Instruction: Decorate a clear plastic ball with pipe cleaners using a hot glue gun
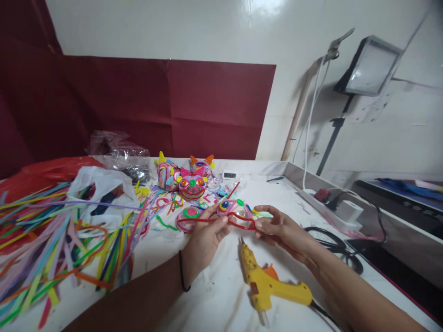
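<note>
A small pink pipe-cleaner face piece with a blue eye and green spot (232, 207) is held just above the white table (214, 295), the left hand (204, 240) pinching its left edge and the right hand (277, 228) gripping its right, with a red pipe cleaner (214, 220) stretched along its lower edge between them. Just in front of the piece lies a yellow glue gun (268, 288); behind it stand finished pink horned pipe-cleaner heads (191, 183), and well to its left spreads a heap of loose multicoloured pipe cleaners (51, 235).
</note>
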Tool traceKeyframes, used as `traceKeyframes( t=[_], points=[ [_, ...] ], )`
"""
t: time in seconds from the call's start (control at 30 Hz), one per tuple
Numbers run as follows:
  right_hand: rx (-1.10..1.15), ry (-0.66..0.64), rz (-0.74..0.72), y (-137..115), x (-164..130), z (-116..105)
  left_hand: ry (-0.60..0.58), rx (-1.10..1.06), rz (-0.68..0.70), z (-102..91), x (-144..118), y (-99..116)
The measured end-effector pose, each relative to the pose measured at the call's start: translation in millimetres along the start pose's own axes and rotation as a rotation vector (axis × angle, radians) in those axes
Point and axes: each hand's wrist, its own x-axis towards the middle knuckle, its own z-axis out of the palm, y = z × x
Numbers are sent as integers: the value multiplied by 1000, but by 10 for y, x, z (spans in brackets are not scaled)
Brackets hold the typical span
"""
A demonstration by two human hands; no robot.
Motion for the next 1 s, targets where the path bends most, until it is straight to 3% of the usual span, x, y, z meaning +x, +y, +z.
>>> traceKeyframes(
  t=[0.1,0.3,0.5,0.6,0.77,1.0],
  points=[
    [-122,47,-78,-92,-34,-43,-18,91,64,-13,-4,1],
    [-384,182,-397,-157,-94,41,-46,288,191,9,-31,23],
    [-825,85,-660,-185,-206,301,-77,438,262,48,-63,25],
    [-932,24,-753,-203,-222,391,-103,520,293,19,-56,2],
    [-1008,1,-815,-222,-221,484,-89,615,334,17,-47,-1],
    [-1029,33,-755,-268,-243,504,-53,641,399,30,-54,23]
  ],
)
